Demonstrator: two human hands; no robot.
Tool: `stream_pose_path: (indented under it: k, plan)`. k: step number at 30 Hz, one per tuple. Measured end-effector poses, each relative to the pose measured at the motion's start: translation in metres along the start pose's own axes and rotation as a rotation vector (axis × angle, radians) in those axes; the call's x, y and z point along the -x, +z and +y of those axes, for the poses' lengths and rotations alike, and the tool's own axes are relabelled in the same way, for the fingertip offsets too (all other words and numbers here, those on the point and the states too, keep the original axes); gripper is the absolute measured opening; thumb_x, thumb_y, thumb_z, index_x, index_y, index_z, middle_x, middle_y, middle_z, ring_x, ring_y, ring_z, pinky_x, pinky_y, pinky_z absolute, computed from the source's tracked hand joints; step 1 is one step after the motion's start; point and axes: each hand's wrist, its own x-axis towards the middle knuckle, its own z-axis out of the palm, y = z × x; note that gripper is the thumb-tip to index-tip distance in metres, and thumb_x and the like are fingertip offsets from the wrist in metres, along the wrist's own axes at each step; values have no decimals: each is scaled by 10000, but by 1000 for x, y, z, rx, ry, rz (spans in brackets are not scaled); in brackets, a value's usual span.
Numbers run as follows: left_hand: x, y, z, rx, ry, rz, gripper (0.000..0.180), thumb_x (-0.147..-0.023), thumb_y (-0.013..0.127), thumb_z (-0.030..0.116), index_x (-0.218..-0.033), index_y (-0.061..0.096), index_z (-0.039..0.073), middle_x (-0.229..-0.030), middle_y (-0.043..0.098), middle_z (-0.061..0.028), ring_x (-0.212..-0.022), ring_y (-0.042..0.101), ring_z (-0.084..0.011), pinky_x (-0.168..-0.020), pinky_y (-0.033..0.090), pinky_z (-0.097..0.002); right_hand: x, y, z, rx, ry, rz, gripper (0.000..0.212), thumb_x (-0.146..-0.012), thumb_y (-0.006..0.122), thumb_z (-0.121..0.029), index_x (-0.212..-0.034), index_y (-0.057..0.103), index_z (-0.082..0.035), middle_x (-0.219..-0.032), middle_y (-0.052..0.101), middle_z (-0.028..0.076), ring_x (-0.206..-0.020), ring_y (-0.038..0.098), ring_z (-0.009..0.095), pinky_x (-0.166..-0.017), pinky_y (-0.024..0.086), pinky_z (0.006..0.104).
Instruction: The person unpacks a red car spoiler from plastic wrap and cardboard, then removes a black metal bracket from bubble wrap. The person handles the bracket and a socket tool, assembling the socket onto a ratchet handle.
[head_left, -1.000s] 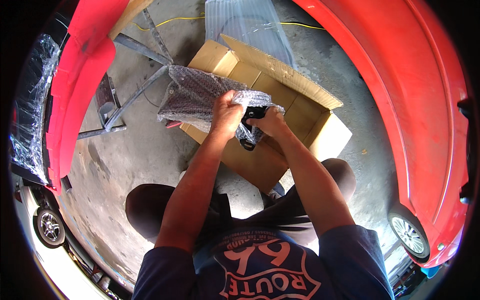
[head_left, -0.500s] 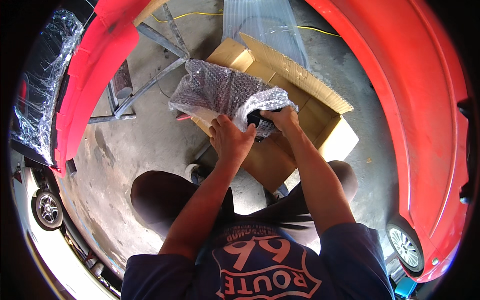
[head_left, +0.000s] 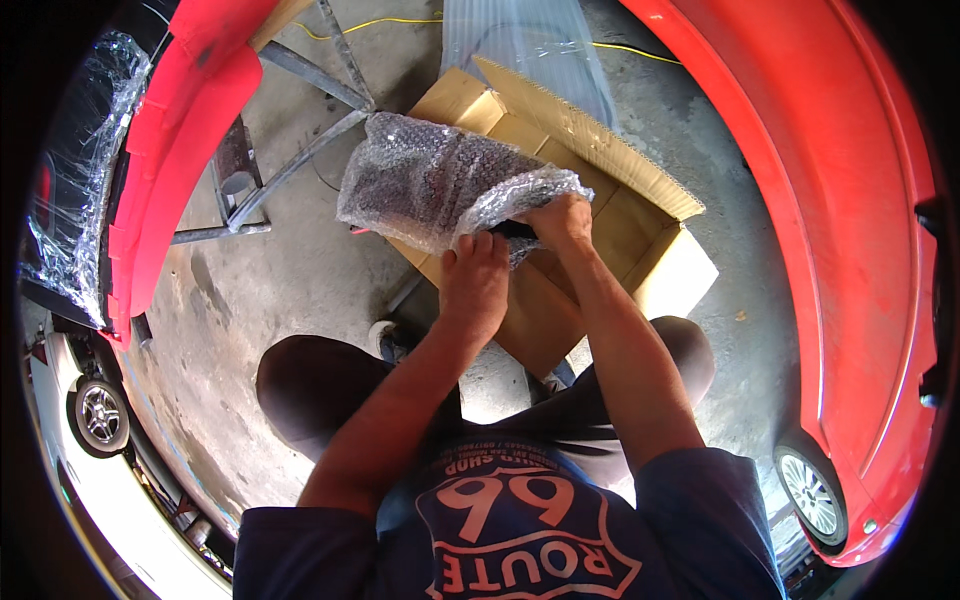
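Concrete floor (head_left: 290,290), open cardboard box (head_left: 590,145), translucent sheet (head_left: 525,45), yellow cord (head_left: 405,20)

Before us, the bubble-wrapped bundle (head_left: 430,175) is over the left part of the box (head_left: 600,132). Behind the box we see a plastic sheet (head_left: 530,45), to our left a metal frame (head_left: 317,76), to our right a car (head_left: 830,180).

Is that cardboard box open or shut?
The box is open: its flaps are spread, and its inside shows beside the bubble wrap.

To the right, a red car (head_left: 840,200); left, a red panel (head_left: 190,110) near a metal stand (head_left: 312,77), a pale car (head_left: 130,520) below; at top, a yellow cable (head_left: 390,19) and translucent sheeting (head_left: 530,40) lying on concrete floor (head_left: 250,300).
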Motion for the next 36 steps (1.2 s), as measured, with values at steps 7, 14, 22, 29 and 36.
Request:
stream_pose_path:
  k: [7,14,22,29,36]
  plan:
    - [8,-26,-8,120,299,-132,134,-739,724,152,-837,648,100,-806,662,-41,-967,566,-261,-832,410,-436,-8,-8,-15,117,-35,94,549,-678,830,-435,-957,727,26,-991,717,247,-964,712,354,-846,572,405]
    - [22,-59,-36,-191,98,-72,71,-759,659,119,-826,658,97,-866,662,-49,-941,586,-287,-794,432,-446,1,-35,-28,38,-114,-2,488,-695,836,-363,-1000,706,-5,-927,721,188,-873,725,300,-769,581,391]
    - [-3,-70,-72,-23,-50,-188,202,-845,580,112,-1024,645,45,-1040,670,-115,-992,641,-351,-825,511,-473,61,-92,-43,-137,-251,-153,435,-716,837,-198,-1068,642,-34,-818,704,157,-722,704,282,-610,561,377]
    - [3,-32,-67,467,-214,85,329,-895,577,158,-1190,568,14,-1059,671,-213,-972,666,-412,-865,518,-497,122,-129,-42,199,-370,84,399,-722,843,-184,-1011,615,-31,-801,689,160,-679,684,315,-639,537,389]
    - [1,-56,-75,408,-333,32,358,-854,667,182,-1155,583,9,-956,688,-189,-889,661,-390,-810,521,-475,163,-146,-76,190,-426,-13,336,-721,847,-115,-942,608,-31,-744,652,101,-653,634,142,-626,517,297]
